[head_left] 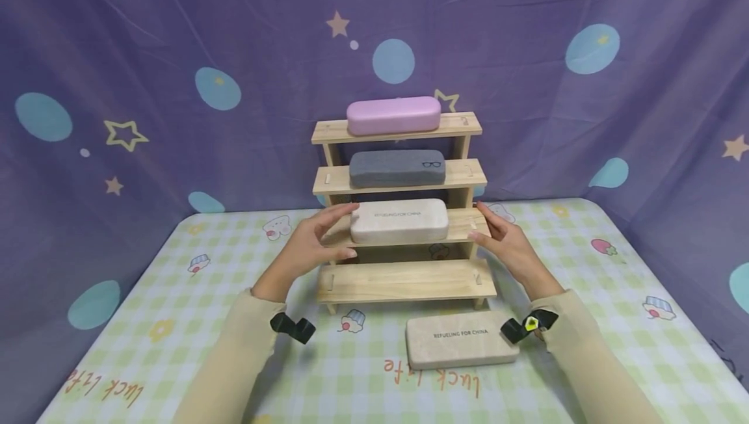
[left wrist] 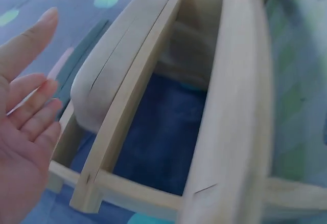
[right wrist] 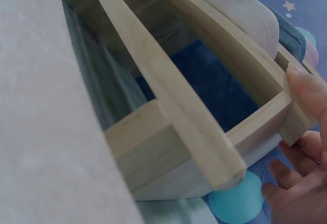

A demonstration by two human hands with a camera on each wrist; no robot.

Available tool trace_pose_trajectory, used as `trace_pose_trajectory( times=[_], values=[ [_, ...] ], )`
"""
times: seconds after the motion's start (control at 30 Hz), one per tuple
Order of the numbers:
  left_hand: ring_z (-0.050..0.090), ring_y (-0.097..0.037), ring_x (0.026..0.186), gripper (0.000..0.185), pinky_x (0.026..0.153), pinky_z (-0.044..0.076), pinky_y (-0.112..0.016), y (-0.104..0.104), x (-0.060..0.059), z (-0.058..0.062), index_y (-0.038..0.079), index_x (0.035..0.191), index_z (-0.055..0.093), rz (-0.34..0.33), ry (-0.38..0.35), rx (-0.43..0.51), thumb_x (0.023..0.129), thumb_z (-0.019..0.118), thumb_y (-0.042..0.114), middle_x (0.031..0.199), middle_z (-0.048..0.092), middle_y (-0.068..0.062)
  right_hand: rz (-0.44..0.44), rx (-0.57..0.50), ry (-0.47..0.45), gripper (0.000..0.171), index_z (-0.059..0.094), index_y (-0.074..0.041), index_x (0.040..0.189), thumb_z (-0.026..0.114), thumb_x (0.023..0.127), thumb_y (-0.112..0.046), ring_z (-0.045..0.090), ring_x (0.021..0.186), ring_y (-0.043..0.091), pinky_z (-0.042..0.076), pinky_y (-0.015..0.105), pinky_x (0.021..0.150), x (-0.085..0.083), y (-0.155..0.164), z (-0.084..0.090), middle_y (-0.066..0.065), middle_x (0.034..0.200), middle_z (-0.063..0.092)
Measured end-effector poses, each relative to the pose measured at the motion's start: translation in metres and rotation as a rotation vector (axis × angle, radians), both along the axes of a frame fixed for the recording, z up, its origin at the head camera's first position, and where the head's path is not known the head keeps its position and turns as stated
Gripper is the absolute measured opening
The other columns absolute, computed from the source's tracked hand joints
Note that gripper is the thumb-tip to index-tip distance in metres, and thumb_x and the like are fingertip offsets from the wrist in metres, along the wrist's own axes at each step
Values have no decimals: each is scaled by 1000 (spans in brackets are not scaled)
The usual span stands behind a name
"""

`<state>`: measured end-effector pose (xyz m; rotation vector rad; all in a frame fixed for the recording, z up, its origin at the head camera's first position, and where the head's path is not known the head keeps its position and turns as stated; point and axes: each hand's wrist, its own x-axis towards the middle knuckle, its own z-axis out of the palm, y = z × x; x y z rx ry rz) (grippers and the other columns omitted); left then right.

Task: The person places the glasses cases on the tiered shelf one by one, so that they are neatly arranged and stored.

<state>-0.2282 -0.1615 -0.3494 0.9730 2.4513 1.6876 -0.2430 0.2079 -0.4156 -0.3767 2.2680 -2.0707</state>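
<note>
A cream glasses case [head_left: 400,229] printed "REFUELING FOR CHINA" lies on the second step from the bottom of a wooden tiered stand [head_left: 404,282]. My left hand [head_left: 307,245] is beside the case's left end, thumb and fingers spread; in the left wrist view, a gap shows between its fingers [left wrist: 38,104] and the case [left wrist: 117,55]. At the other side, my right hand [head_left: 512,248] grips the right end of that same step, with its thumb [right wrist: 306,88] on the wood. A grey-blue glasses case [head_left: 394,170] and a pink glasses case [head_left: 394,118] occupy the two upper steps.
Another beige glasses case [head_left: 459,349] lies on the table in front of the stand, near the right wrist. A green-checked cloth [head_left: 193,320] covers the table. Behind the stand hangs a purple patterned curtain [head_left: 281,34].
</note>
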Motion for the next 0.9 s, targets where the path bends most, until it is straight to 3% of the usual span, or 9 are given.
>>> trace_pose_trajectory(
  times=[0.17,0.33,0.57,0.73,0.9],
  values=[
    [33,-24,135,74,111,26,-38,7,19,-3,3,139,45,-19,93,8,73,78,-1,144,40,-15,2,-4,0,73,17,-6,150,62,92,-13,20,141,27,33,15,101,0,0,0,12,155,18],
    [37,-21,132,77,108,31,-29,16,34,-11,2,140,44,-84,123,8,71,78,-5,143,43,-13,5,-21,6,73,17,-5,150,61,92,-12,21,141,27,34,13,99,-1,0,-1,12,155,19],
    [45,-23,127,73,105,36,-38,33,56,-31,4,139,45,-187,140,-28,74,79,5,139,48,-13,14,-20,6,73,16,-3,150,60,93,-12,21,141,27,34,14,99,-1,-1,-3,12,155,19],
    [47,-24,126,67,104,37,-37,51,66,-49,1,136,47,-280,49,0,77,77,7,137,49,-15,8,-15,6,72,17,-4,150,60,93,-12,22,140,27,33,14,100,-1,-1,-1,12,155,20],
    [47,-21,126,61,105,36,-34,66,76,-64,4,134,50,-300,-76,-17,80,75,13,136,51,-10,5,-12,4,73,17,-5,150,60,93,-12,21,141,27,33,14,100,1,-1,0,12,155,19]
  ],
)
